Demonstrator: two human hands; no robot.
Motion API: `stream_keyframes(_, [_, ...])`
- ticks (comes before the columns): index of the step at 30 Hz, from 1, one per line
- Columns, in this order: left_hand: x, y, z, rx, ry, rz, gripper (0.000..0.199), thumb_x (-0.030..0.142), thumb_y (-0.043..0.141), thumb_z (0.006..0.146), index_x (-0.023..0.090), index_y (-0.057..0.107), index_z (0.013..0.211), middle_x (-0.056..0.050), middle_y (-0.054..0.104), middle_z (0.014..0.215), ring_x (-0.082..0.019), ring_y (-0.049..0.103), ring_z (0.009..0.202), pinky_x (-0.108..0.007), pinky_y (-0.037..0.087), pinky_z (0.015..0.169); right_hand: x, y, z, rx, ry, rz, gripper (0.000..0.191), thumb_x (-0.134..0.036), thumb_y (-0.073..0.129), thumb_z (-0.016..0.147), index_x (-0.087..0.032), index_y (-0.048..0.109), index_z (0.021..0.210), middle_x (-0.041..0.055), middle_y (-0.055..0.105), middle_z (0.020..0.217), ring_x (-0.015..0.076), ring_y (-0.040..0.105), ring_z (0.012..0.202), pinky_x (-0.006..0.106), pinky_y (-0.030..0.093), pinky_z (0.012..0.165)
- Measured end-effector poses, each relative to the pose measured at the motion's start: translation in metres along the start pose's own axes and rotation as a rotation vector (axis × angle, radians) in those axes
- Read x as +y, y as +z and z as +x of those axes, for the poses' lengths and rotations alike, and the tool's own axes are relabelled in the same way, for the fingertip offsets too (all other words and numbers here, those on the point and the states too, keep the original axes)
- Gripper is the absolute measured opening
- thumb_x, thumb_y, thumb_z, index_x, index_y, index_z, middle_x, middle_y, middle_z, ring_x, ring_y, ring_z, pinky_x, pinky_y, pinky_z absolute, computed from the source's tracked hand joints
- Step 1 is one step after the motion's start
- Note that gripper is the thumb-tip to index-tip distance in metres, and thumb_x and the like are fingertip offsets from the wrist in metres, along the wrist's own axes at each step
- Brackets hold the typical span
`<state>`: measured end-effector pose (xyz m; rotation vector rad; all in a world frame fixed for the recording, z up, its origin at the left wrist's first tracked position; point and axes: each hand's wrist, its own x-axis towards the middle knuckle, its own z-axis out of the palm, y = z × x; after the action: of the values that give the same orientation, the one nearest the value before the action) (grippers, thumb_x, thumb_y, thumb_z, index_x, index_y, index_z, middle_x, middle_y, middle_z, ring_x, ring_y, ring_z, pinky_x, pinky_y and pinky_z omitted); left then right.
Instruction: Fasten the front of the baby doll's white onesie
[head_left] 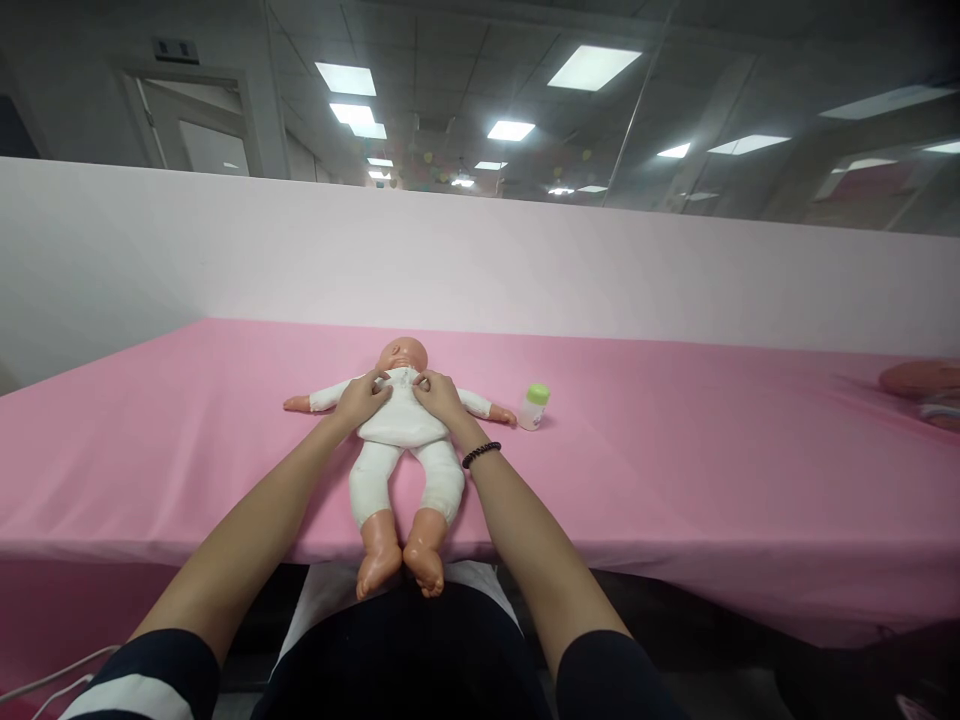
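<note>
A baby doll (405, 440) in a white one-piece suit lies on its back on the pink table cover (675, 460), head away from me, arms spread, bare feet hanging over the near edge. My left hand (363, 398) rests on the doll's chest at its left shoulder side, fingers pinching the white fabric near the collar. My right hand (441, 395) mirrors it on the other side of the chest, fingers also on the fabric. A dark bead bracelet (481, 454) circles my right wrist.
A small baby bottle (534, 406) with a green cap stands just right of the doll's hand. A pinkish object (924, 385) lies at the far right edge. A pale partition wall (480, 260) runs behind the table. A white cable (52, 680) hangs at lower left.
</note>
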<state>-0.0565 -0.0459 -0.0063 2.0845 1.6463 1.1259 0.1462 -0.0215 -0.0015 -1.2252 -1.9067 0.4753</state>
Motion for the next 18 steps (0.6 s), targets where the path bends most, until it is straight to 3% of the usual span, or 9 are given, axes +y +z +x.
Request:
stream_keyframes(6, [0.0045,-0.0047,-0.0001,-0.008,-0.002,0.061,0.024,0.035,0.057,0.086,0.020,0.069,0.101,0.002,0.059,0.061,-0.018,0.056,0.061,-0.030,0.034,0.060,-0.0008,0.0044,0.0002,0.000,-0.021,-0.068,0.010,-0.010,0.060,0.085,-0.017,0.064,0.079,-0.0009,0.063,0.071,0.0127,0.054,0.066,0.023,0.036,0.067])
stream_keyframes(13, [0.0038,-0.0014,-0.0057,0.035,0.069,0.064,0.045,0.037,0.053,0.093,0.021,0.064,0.133,0.003,0.059,0.062,-0.019,0.057,0.062,-0.029,0.035,0.061,0.0015,0.0038,-0.0022,0.067,-0.025,-0.052,0.018,-0.015,0.056,0.093,-0.017,0.068,0.106,-0.0024,0.064,0.070,0.0142,0.057,0.066,0.024,0.039,0.067])
stream_keyframes(18, [0.0048,-0.0001,-0.0067,0.026,0.078,0.034,0.051,0.037,0.052,0.093,0.020,0.066,0.139,0.002,0.061,0.066,-0.018,0.056,0.063,-0.029,0.038,0.065,0.0065,0.0056,-0.0009,0.066,0.004,-0.096,0.027,-0.016,0.058,0.094,-0.017,0.071,0.118,0.0054,0.074,0.096,0.0186,0.067,0.086,0.027,0.047,0.083])
